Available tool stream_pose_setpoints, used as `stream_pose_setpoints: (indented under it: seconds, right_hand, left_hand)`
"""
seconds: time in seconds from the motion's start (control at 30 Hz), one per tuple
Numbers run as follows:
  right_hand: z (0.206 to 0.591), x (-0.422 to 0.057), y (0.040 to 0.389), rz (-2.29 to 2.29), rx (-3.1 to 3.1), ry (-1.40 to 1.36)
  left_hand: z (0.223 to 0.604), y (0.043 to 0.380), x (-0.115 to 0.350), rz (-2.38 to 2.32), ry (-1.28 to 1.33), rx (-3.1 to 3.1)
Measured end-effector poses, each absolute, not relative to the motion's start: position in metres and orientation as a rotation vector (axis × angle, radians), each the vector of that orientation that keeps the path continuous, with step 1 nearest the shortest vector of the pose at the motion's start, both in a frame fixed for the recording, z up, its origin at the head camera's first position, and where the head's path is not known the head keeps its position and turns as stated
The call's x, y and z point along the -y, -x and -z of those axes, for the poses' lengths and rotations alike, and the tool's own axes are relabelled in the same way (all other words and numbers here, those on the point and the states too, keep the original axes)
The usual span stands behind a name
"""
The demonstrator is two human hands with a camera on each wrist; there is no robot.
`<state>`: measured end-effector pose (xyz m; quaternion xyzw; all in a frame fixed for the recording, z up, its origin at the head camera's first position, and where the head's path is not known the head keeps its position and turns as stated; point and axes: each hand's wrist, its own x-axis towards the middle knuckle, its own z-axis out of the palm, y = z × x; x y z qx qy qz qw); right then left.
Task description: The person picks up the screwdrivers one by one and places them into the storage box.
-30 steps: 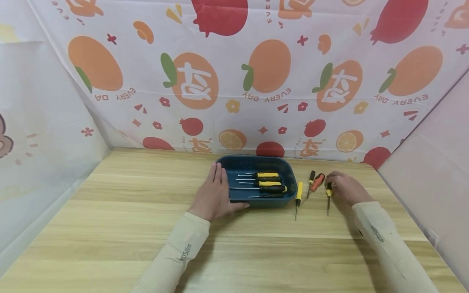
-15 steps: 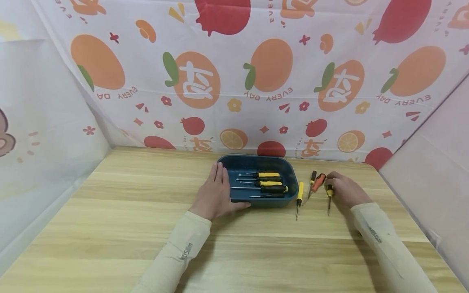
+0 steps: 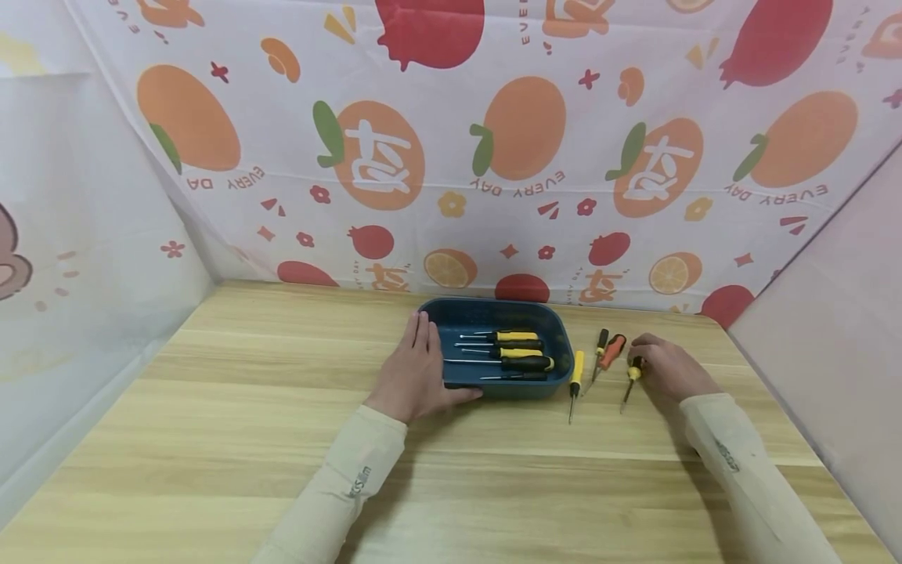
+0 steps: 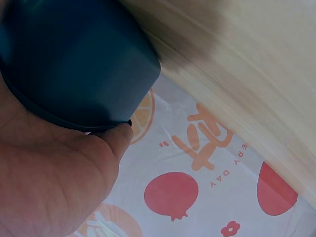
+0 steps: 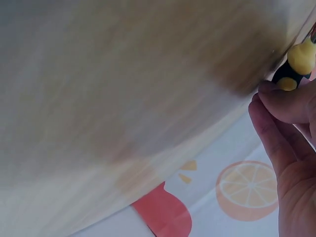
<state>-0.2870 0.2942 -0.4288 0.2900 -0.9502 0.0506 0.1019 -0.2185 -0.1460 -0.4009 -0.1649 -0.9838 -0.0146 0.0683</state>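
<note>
My left hand [image 3: 411, 374] rests against the left end of a dark blue plastic bin [image 3: 517, 393], fingers straight along its side and thumb along the front wall. In the left wrist view, the hand touches the bin's rim. Inside the bin lie several black and yellow screwdrivers [image 3: 524, 364]. To the right, my right hand [image 3: 668, 366] pinches a screwdriver [image 3: 634, 374] by its black and yellow handle, the shaft pointing down toward the table. The right wrist view shows the thumb against that handle [image 5: 298, 59]; part of the handle is hidden by the fingers.
Between bin and right hand lie a yellow-handled screwdriver [image 3: 578, 370], an orange-and-black-handled one [image 3: 612, 352] and a black-handled one [image 3: 602, 339]. The wooden table [image 3: 493, 486] ends at a fruit-print cloth [image 3: 451, 133] behind.
The tip of the screwdriver in my right hand has swung slightly left, so its shaft now slants. My left hand and the bin stay in place.
</note>
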Motion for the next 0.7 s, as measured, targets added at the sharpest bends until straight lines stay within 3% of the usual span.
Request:
stream_pose_setpoints:
  seconds: [0.33, 0.7]
  right_hand:
    - [0.418, -0.290, 0.284, -0.300, 2.748, -0.833]
    - [0.396, -0.252, 0.285, -0.395, 2.664, -0.881]
  left_hand:
    - [0.401, 0.219, 0.146, 0.064, 0.485, 2.969]
    - [0.402, 0.218, 0.145, 0.058, 0.482, 2.961]
